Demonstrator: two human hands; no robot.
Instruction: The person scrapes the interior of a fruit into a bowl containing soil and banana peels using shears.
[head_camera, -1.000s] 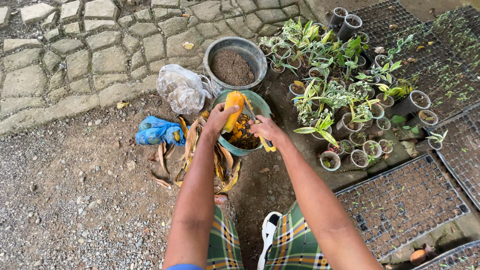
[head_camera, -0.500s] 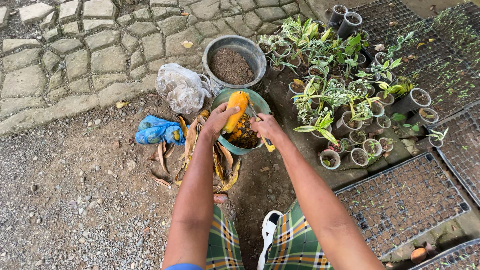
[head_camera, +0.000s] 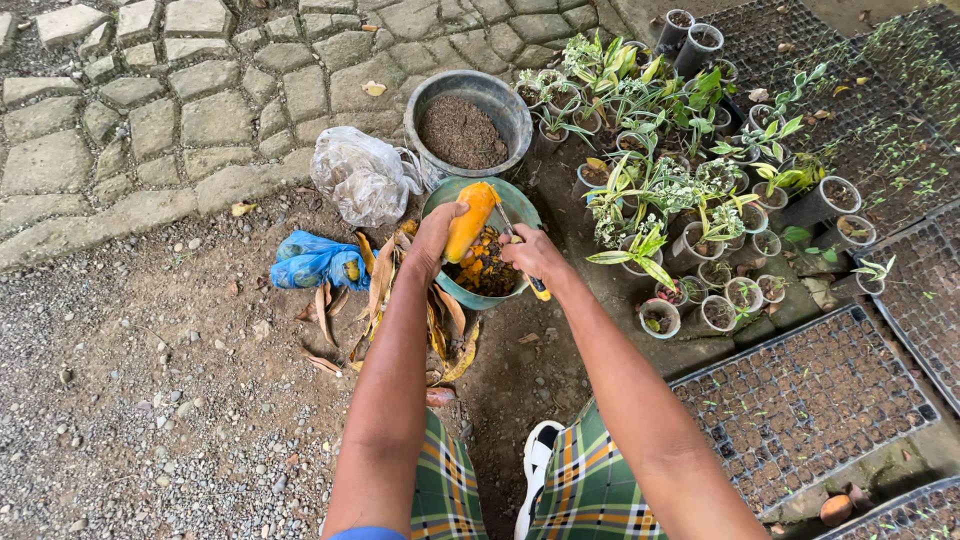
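Leftmost, a blue bag (head_camera: 315, 262) lies on the dirt; the left hand (head_camera: 437, 237) has its fingers wrapped round an orange fruit (head_camera: 470, 220) over the green bucket (head_camera: 440, 195), and the right hand (head_camera: 535, 258) fingers clench a knife (head_camera: 540, 292)

Potted seedlings (head_camera: 690, 200) crowd the right of the green bucket (head_camera: 440, 200), soil tub (head_camera: 470, 125) behind; gravel leftward lies open.

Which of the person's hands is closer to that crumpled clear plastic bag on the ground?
Left. The left hand, gripping the orange fruit, is just right of the plastic bag; the right hand is farther right, over the green bucket.
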